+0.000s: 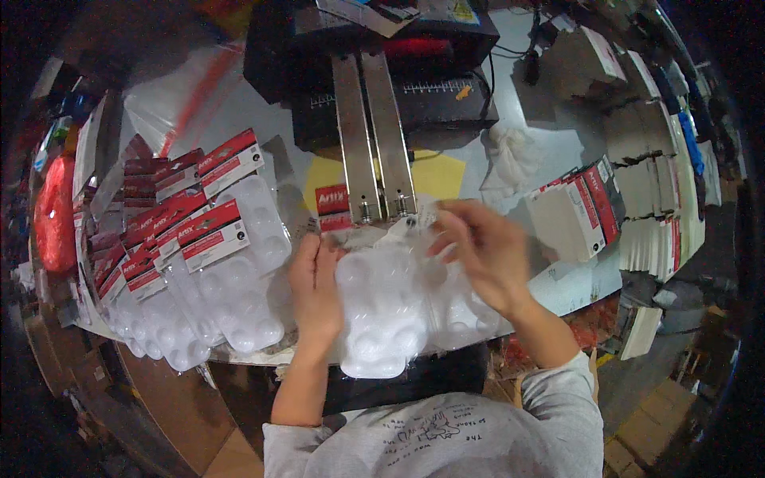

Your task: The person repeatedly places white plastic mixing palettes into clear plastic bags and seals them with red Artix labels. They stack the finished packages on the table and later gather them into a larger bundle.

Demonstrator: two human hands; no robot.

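A white plastic palette tray with round wells (382, 315) lies at the table's near edge, slipped into a clear bag. My left hand (315, 291) grips its left side. My right hand (478, 251) pinches the clear bag's top edge (426, 217) just below the two metal bars of the black sealing machine (374, 143). A red and white header card (333, 209) lies under the bars, left of the bag's top. More white trays (458, 319) sit beneath my right wrist.
Finished packs with red header cards (211, 263) fan out at the left. Stacks of red and white cards (578, 211) stand at the right, with white stacks (645, 191) beyond. Loose clear bags (183, 95) lie at the back left. A white cloth (510, 155) rests by the machine.
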